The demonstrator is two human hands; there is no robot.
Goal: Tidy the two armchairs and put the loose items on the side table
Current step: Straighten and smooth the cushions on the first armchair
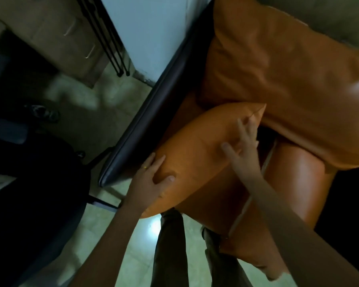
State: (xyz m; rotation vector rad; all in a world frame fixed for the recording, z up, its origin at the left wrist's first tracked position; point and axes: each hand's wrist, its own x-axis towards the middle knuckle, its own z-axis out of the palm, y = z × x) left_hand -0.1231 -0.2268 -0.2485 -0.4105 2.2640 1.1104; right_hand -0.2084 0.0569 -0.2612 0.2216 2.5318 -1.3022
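Note:
An orange leather armchair fills the right of the view, with its big back cushion [278,79] above and its seat cushion [288,183] below. A smaller orange cushion [199,146] lies against the dark padded armrest [153,112]. My left hand [151,179] grips the near end of this small cushion, thumb pressed into the leather. My right hand [243,143] lies flat on the cushion's far end near its corner, fingers spread. No loose items or side table are visible.
The pale tiled floor [116,245] and my legs [172,249] show below. A dark seat or second chair [29,193] sits at the left. A wooden cabinet with handles [56,34] and a white wall panel [153,27] stand behind.

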